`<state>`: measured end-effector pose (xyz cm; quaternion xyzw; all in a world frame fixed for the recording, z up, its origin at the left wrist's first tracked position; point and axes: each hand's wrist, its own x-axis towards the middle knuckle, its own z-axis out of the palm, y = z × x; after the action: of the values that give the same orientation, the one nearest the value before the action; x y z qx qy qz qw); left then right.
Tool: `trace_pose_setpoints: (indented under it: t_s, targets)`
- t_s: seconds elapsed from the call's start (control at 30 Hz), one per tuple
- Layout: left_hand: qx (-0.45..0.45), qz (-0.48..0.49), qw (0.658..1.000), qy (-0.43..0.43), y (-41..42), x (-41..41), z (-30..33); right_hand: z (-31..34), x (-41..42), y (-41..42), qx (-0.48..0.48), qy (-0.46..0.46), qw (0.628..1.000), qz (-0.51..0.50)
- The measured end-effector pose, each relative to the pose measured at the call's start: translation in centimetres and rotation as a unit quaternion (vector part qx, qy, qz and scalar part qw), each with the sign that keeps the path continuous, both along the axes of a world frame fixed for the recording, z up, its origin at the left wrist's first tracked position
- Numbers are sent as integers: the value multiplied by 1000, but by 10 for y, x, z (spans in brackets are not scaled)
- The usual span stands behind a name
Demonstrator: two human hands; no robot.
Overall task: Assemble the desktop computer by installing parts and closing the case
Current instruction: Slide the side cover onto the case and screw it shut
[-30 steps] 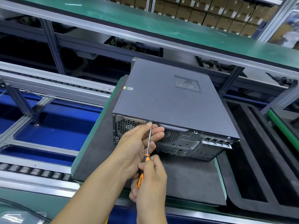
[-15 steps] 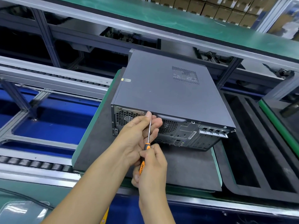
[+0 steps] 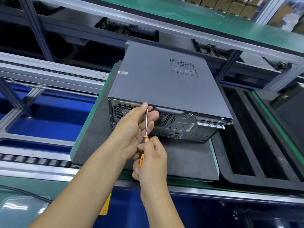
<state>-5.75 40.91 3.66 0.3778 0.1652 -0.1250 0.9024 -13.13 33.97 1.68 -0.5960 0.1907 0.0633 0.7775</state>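
A dark grey desktop computer case (image 3: 164, 83) lies on its side on a black foam pad (image 3: 185, 162), side panel on, rear ports facing me. My right hand (image 3: 151, 158) grips the orange-and-black handle of a screwdriver (image 3: 145, 129). Its thin metal shaft points up to the top rear edge of the case. My left hand (image 3: 134, 125) rests against the rear panel, with its fingers curled lightly round the shaft near the tip. The screw itself is hidden behind my fingertips.
The pad sits on a green pallet (image 3: 92, 116) on a conveyor with rollers (image 3: 32, 160). A black foam tray with long slots (image 3: 256, 132) lies to the right. A green shelf (image 3: 213, 18) with cardboard boxes runs above.
Both hands and the screwdriver stay in the same place on the case's rear edge. Only the head camera has shifted, so the case sits slightly higher and closer in view.
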Motion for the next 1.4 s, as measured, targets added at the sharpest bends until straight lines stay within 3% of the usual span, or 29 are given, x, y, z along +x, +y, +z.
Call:
trace_pose_setpoints:
  t_s: [1.1,1.4]
  targets:
    - [62,2,998,-15,-5,-5,5,11,2,-3,-24,23,999,15]
    - [81,12,997,-8,-7,-4,12,18,4,-7,30,80,995,44]
